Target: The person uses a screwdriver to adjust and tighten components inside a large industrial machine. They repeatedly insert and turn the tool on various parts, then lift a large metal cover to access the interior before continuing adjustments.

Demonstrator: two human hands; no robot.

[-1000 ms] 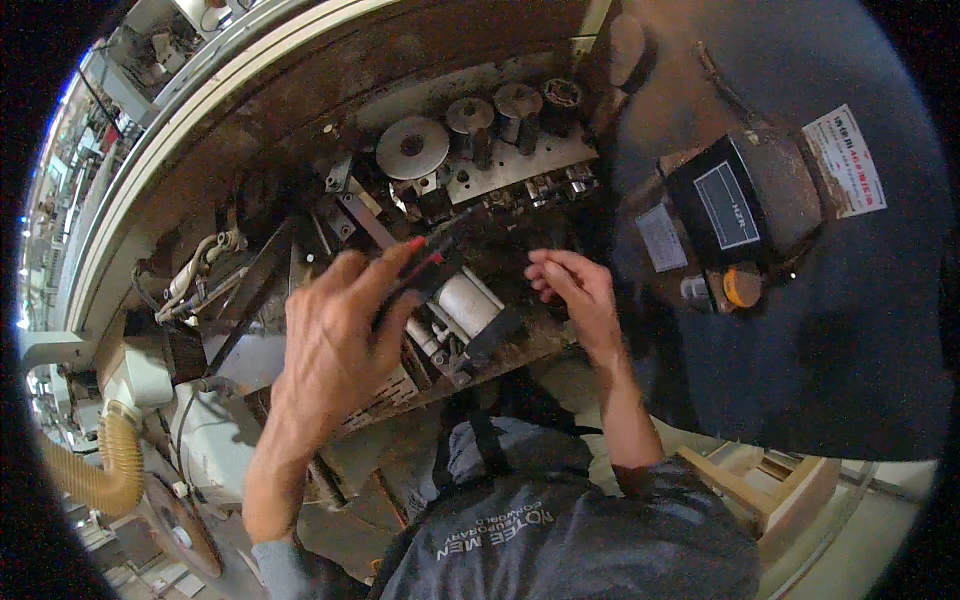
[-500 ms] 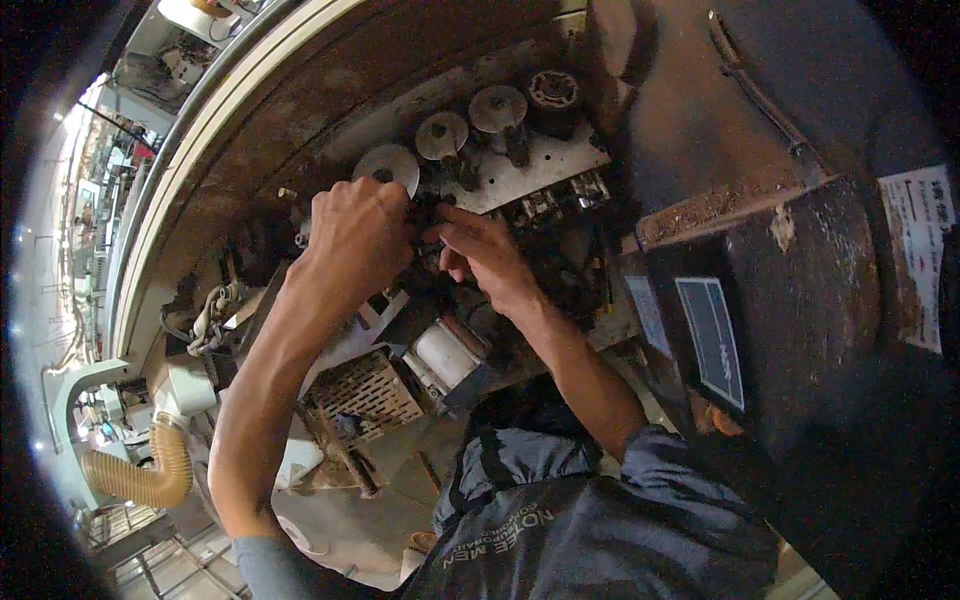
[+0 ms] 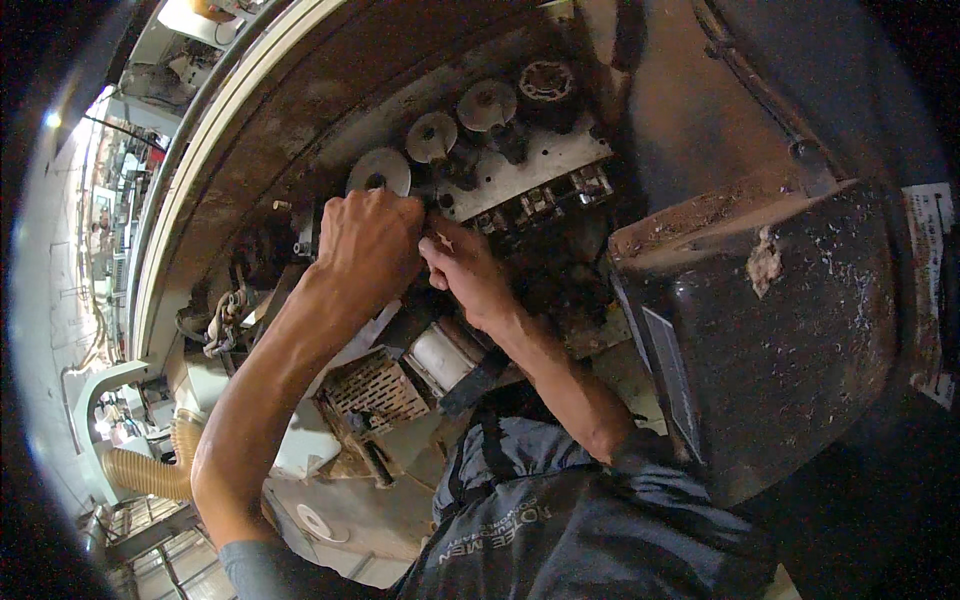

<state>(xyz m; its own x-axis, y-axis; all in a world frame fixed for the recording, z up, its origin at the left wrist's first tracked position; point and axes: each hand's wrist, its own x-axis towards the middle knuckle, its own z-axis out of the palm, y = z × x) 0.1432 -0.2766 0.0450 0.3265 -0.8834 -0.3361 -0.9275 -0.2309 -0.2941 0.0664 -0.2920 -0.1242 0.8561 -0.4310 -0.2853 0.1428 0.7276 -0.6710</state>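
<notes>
Left hand (image 3: 368, 245) clenched just below leftmost grey roller disc (image 3: 379, 170), grasped thing hidden. Right hand (image 3: 465, 270) touching it, fingers curled, grip unclear. White label (image 3: 930, 290) on dark housing (image 3: 770, 330), right.

This is a factory or woodworking workshop. A large, grimy machine (image 3: 520, 180) with a row of metal rollers (image 3: 435, 135) fills the view, sawdust clings to its dark housing (image 3: 790, 330), a ribbed dust-extraction hose (image 3: 150, 470) hangs beside it, and more equipment lines the hall (image 3: 110, 200) behind.
</notes>
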